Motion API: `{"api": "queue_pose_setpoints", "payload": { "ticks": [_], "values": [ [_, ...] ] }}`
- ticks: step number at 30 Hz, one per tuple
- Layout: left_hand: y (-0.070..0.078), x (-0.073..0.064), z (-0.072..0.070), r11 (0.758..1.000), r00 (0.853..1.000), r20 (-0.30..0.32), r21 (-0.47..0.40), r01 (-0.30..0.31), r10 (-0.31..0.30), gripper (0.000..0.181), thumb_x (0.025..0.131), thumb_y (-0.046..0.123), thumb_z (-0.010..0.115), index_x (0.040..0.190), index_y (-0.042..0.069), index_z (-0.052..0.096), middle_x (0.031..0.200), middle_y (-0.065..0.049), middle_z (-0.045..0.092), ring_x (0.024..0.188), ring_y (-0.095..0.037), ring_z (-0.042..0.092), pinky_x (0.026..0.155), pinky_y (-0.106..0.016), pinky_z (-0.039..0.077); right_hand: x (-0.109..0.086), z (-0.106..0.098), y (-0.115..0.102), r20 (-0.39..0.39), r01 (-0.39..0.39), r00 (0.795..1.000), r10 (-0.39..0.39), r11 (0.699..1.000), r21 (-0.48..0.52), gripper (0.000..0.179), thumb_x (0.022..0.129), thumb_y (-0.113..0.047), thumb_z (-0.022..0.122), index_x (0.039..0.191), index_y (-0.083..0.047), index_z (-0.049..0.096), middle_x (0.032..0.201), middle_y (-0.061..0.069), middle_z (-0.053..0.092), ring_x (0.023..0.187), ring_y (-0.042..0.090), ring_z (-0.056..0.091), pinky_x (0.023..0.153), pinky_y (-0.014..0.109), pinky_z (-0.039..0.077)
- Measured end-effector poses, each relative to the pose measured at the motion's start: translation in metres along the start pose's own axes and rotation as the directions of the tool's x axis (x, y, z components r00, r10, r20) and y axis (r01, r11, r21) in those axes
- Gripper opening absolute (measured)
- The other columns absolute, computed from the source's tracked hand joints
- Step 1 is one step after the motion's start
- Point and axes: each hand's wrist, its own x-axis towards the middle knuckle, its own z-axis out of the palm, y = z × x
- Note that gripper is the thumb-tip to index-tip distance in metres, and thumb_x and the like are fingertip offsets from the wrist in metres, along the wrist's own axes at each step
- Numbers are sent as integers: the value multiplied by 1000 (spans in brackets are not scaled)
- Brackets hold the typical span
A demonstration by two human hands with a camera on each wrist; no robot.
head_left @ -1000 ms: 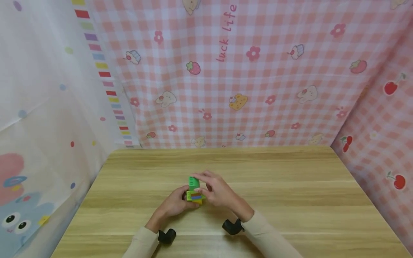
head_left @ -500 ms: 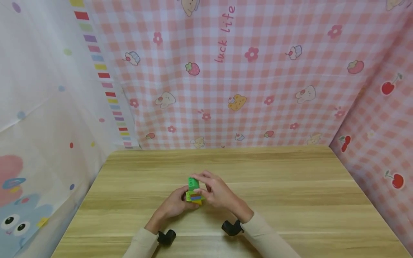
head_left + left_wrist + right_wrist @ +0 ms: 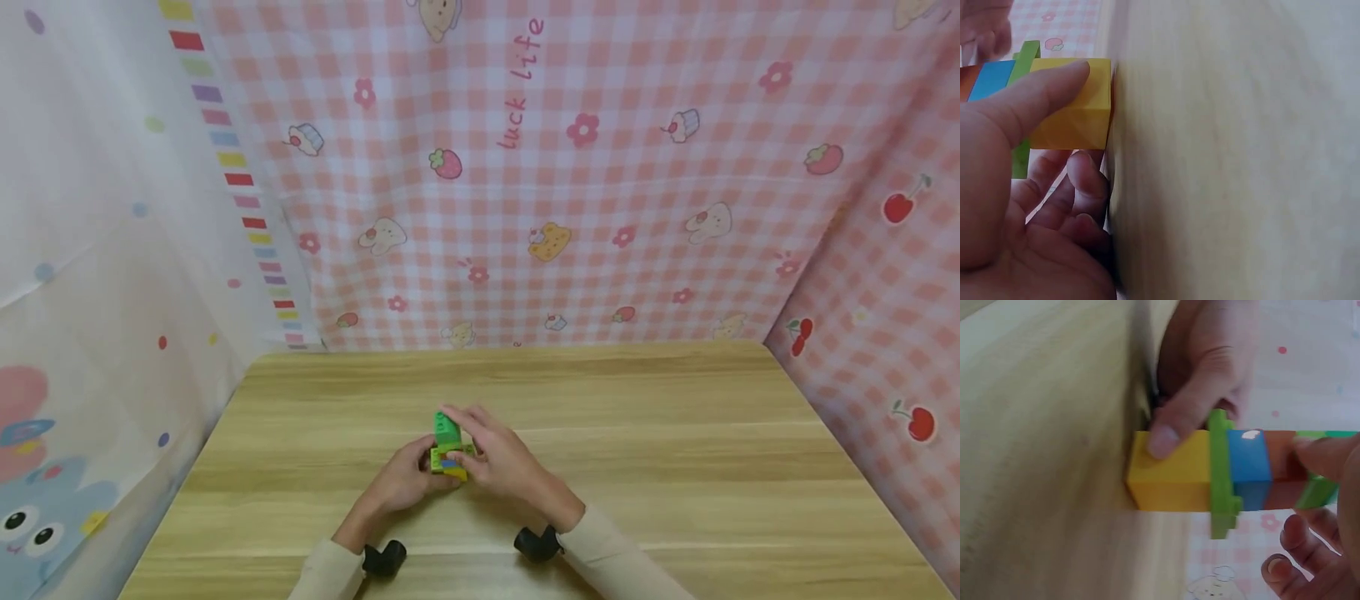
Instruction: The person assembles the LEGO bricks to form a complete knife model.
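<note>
A stack of toy building bricks stands upright on the table between my hands. At its bottom is a yellow brick [image 3: 1172,487], followed by a wider light green plate [image 3: 1219,481], a blue brick [image 3: 1250,465] and a reddish-brown brick [image 3: 1288,487]. Light green and a darker green brick [image 3: 447,427] top it. My left hand [image 3: 405,477] holds the yellow brick, thumb on its near face and fingers behind. My right hand [image 3: 506,458] grips the upper part, its thumb near the reddish-brown and light green bricks, its forefinger at the green brick's top.
The wood-grain table [image 3: 637,433] stretches out on all sides of the stack. Patterned cloth [image 3: 600,183] hangs behind it and at both sides. A black wrist camera [image 3: 385,558] sits below the left hand, another black camera [image 3: 537,544] below the right.
My right thumb has moved left and down over the middle bricks, and the green top part looks slightly turned. My left hand keeps its hold. The head view has shifted slightly.
</note>
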Motion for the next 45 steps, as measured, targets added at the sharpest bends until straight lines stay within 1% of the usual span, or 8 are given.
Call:
{"api": "queue_pose_setpoints", "payload": {
  "ticks": [5, 10, 17, 22, 28, 35, 40, 45],
  "values": [
    [0, -2, 1, 1000, 999, -51, 27, -2, 4, 50, 83, 23, 81, 127, 22, 58, 91, -2, 59, 78, -15, 51, 65, -25, 41, -3, 5, 3, 6, -38, 999, 38, 998, -50, 83, 90, -11, 74, 157, -23, 26, 128, 7, 57, 100, 19, 57, 87, 34, 50],
    [1, -3, 1, 999, 994, -105, 35, -25, 29, 56, 82, 18, 82, 130, 26, 55, 87, -1, 58, 72, -14, 49, 60, -23, 39, -1, 8, 8, -37, -56, 998, 55, 997, -43, 86, 89, -11, 74, 158, -18, 24, 134, 10, 59, 124, 27, 52, 107, 49, 37],
    [3, -4, 2, 989, 983, -148, 117, -90, 107, 72, 85, 18, 79, 147, 25, 44, 83, -2, 56, 68, -11, 48, 58, -22, 39, 1, 6, 14, -80, -126, 988, 131, 990, 64, 84, 91, -11, 72, 158, -21, 23, 134, 9, 59, 105, 27, 54, 95, 45, 41],
    [7, -6, 3, 982, 978, -150, 144, -126, 148, 80, 87, 19, 77, 153, 33, 33, 82, 0, 54, 67, -9, 48, 58, -22, 42, 2, 4, 17, -89, -149, 983, 162, 980, 135, 85, 91, -10, 70, 158, -26, 21, 135, 6, 56, 101, 24, 53, 88, 42, 46],
    [15, -8, 5, 984, 979, -150, 135, -117, 137, 84, 90, 22, 74, 156, 40, 23, 86, 1, 54, 70, -11, 49, 61, -22, 44, 2, -1, 18, -111, -147, 979, 173, 967, 210, 82, 94, -10, 68, 158, -27, 21, 129, 8, 60, 100, 22, 59, 87, 36, 50],
    [23, -5, 12, 985, 982, -120, 105, -133, 145, 85, 92, 28, 72, 155, 46, 17, 85, 2, 54, 70, -12, 48, 61, -22, 43, -3, -7, 22, -118, -229, 954, 275, 926, 300, 71, 95, -12, 66, 156, -22, 30, 130, 12, 63, 96, 20, 64, 81, 35, 54],
    [28, 0, 17, 984, 981, -104, 87, -155, 163, 84, 92, 32, 71, 156, 43, 18, 80, 2, 54, 70, -12, 48, 60, -22, 42, -7, -9, 26, -166, -242, 936, 309, 911, 333, 60, 95, -10, 67, 148, -19, 41, 126, 12, 67, 92, 20, 66, 81, 36, 54],
    [33, 6, 25, 985, 982, -86, 63, -163, 168, 84, 91, 34, 72, 156, 42, 18, 78, 1, 52, 70, -11, 47, 61, -22, 42, -13, -14, 30, -174, -259, 926, 335, 899, 352, 58, 95, -11, 67, 148, -18, 44, 126, 13, 66, 92, 21, 65, 81, 32, 53]
  ]
}}
